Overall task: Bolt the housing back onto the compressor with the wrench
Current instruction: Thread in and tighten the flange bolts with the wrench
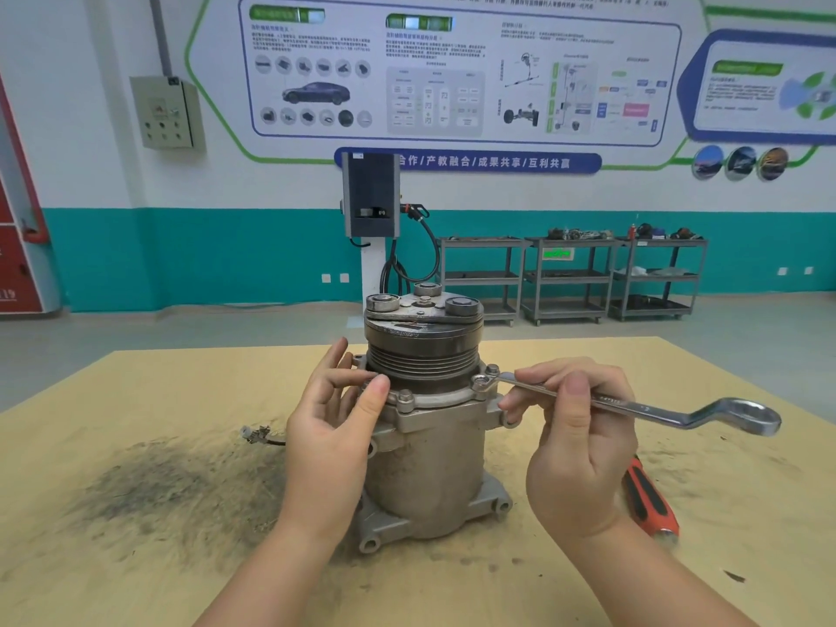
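A grey metal compressor (429,468) stands upright in the middle of the table, its pulley and clutch plate on top. The housing flange (445,411) sits around its upper body with bolts (405,395) in its lugs. My right hand (579,450) pinches the shank of a silver ring wrench (642,407), whose near ring lies over the flange lug at the right. The wrench's far ring juts out to the right. My left hand (332,423) rests against the left side of the flange, thumb and fingers lightly touching the rim below the pulley.
An orange-and-black handled tool (649,497) lies on the table (135,558) behind my right wrist. A small wired connector (258,434) lies left of the compressor. Dark grime stains the tabletop at the left. Shelving carts and a charging post stand far behind.
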